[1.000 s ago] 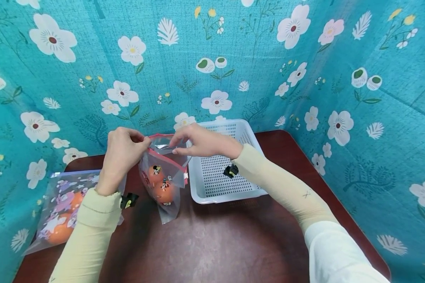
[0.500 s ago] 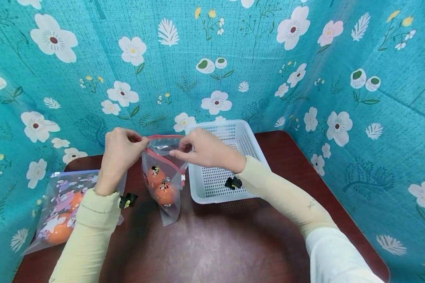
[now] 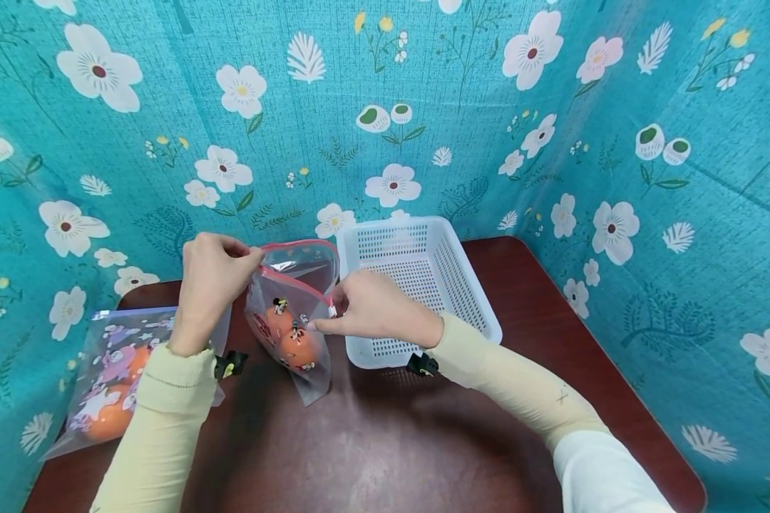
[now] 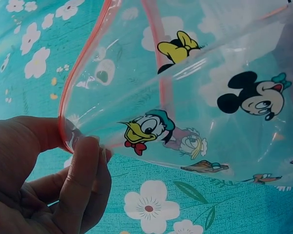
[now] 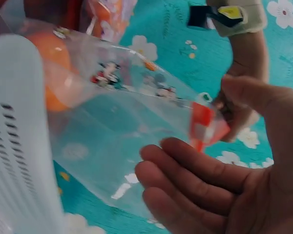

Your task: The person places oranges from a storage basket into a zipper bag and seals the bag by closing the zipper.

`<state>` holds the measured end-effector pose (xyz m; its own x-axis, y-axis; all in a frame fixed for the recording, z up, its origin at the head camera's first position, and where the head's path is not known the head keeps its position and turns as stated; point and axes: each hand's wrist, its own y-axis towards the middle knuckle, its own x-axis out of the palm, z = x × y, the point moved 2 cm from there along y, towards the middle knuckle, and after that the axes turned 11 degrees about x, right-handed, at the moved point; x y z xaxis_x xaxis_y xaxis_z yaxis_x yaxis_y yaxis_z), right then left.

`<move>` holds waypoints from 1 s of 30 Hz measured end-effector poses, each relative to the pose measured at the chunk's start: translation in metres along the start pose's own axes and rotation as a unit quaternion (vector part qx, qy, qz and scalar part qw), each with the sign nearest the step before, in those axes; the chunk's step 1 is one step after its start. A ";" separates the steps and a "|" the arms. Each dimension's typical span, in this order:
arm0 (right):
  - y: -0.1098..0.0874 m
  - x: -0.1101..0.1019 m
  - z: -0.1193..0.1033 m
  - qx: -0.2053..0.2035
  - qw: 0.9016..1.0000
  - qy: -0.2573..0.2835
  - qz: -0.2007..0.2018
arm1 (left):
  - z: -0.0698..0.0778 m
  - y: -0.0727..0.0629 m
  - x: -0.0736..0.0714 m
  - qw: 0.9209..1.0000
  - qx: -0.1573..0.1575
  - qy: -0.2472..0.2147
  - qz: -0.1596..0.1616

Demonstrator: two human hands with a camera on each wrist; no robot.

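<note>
A clear zip bag (image 3: 314, 374) with a red zip strip and cartoon prints hangs with its mouth open, oranges (image 3: 297, 350) in its lower part. My left hand (image 3: 214, 281) pinches one top corner between thumb and fingers; in the left wrist view the left hand (image 4: 63, 170) has that red edge in its fingertips. At the opposite corner, my right hand (image 3: 385, 305) is beside the white slider (image 3: 332, 311). The right wrist view has the right hand (image 5: 205, 190) with fingers extended and thumb apart, close to the red strip.
Just right of the bag stands a white perforated plastic basket (image 3: 495, 333). A second zip bag (image 3: 112, 335) with a blue strip and oranges inside lies at the left on the dark red table (image 3: 385, 442). Flowered blue cloth (image 3: 334, 142) hangs behind and at the sides.
My right hand has come from over the bag's mouth down and toward me, to the slider corner. The bag's mouth has widened, and my left hand has shifted slightly left.
</note>
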<state>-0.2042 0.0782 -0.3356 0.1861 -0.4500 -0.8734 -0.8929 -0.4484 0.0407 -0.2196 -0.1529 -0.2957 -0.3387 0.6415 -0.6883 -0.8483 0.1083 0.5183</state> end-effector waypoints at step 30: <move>0.038 -0.011 0.012 -0.126 0.964 0.219 0.084 | -0.006 -0.016 -0.013 0.986 0.088 0.089 0.107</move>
<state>-0.2452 0.0757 -0.3301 0.2529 -0.7907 -0.5575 -0.8077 -0.4898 0.3283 -0.2040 -0.1676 -0.2984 -0.5822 0.5213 -0.6239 -0.6713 0.1247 0.7307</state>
